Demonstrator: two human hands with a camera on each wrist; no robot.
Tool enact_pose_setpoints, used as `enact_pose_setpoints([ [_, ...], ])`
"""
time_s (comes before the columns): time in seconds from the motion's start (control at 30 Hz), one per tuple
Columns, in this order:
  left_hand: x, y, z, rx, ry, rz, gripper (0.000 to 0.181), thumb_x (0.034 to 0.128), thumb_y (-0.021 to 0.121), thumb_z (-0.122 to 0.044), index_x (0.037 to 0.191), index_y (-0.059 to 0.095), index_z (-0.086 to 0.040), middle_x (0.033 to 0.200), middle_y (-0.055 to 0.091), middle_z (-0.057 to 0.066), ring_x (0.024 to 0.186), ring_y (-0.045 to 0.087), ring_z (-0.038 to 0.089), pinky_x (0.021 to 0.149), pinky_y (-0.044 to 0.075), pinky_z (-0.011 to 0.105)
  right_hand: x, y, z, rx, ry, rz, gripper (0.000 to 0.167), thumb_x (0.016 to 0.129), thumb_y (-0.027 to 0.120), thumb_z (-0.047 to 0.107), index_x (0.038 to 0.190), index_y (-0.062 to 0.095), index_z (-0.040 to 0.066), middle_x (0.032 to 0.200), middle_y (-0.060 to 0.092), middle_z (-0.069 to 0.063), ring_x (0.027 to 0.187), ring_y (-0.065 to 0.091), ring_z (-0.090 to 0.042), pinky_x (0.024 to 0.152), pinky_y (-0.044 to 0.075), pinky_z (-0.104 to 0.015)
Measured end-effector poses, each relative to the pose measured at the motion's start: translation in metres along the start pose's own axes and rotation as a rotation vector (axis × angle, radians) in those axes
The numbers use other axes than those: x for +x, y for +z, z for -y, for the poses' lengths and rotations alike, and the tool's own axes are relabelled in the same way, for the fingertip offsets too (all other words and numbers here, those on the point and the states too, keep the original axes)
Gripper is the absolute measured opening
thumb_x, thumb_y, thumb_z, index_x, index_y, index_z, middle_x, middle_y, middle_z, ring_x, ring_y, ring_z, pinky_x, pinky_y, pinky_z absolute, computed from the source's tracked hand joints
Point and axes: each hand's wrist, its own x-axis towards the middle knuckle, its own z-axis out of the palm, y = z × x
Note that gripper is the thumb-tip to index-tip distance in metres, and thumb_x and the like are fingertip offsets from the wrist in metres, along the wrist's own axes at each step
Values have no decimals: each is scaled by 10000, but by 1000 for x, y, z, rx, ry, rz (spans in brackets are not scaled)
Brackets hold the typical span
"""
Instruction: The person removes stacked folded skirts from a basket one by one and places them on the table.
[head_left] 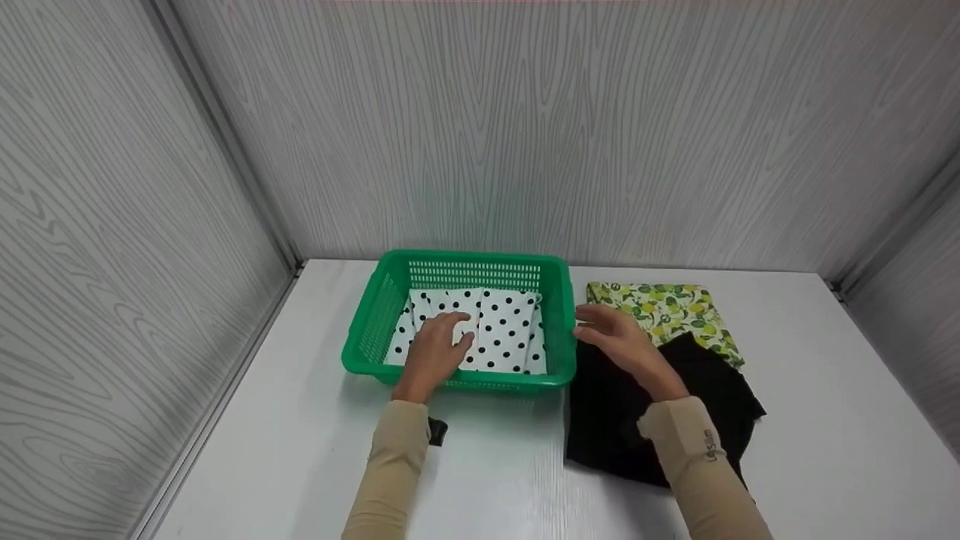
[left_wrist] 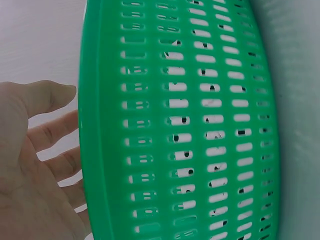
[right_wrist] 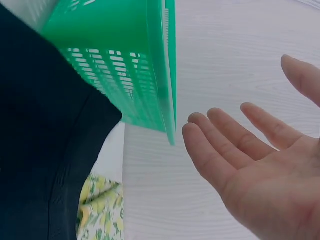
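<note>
A green plastic basket [head_left: 469, 381] with slotted walls stands on the table, and a folded white cloth with black dots [head_left: 504, 330] lies inside it. Over the basket's front left part hovers my left hand [head_left: 436, 349], its fingers relaxed and holding nothing. In the left wrist view that hand [left_wrist: 42, 150] shows beyond the basket's rim [left_wrist: 90, 125]. My right hand [head_left: 619, 341] hangs just off the basket's right side, above a black cloth [head_left: 705, 397]. Seen from the right wrist, its fingers [right_wrist: 215, 145] are spread loosely, apart from the basket [right_wrist: 115, 85].
Behind the black cloth lies a folded cloth with a lemon print [head_left: 675, 307], partly covered by it. Grey wood-grain panels [head_left: 487, 135] enclose the white table [head_left: 495, 465] at the back and sides. A small black piece [head_left: 437, 432] shows beside the left sleeve.
</note>
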Motion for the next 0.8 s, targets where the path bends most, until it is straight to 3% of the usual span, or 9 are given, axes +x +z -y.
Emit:
enact_pose_setpoints([
  [0.3, 10, -7, 9, 15, -49, 18, 421, 1009, 628, -160, 1397, 585, -5, 1306, 622, 221, 1212, 556, 394, 980, 473, 552, 16, 9, 10, -20, 54, 23, 579, 1003, 631, 202, 1472, 445, -83, 1484, 474, -266, 1370, 449, -420, 1128, 348, -540],
  [0.5, 9, -11, 18, 23, -90, 19, 462, 1012, 624, -185, 1432, 546, -8, 1255, 627, 206, 1197, 550, 389, 967, 472, 553, 25, 22, 15, -43, 109, 55, 623, 991, 644, 232, 1496, 424, -58, 1515, 445, -246, 1382, 437, -403, 1131, 346, -533],
  [0.8, 18, -19, 22, 30, -121, -56, 532, 982, 663, -187, 1464, 515, -17, 1351, 588, 235, 1246, 524, 418, 997, 443, 583, 36, 35, 24, -62, 157, 183, 780, 956, 692, 334, 1568, 332, 12, 1625, 278, -206, 1492, 242, -391, 1174, 229, -577],
])
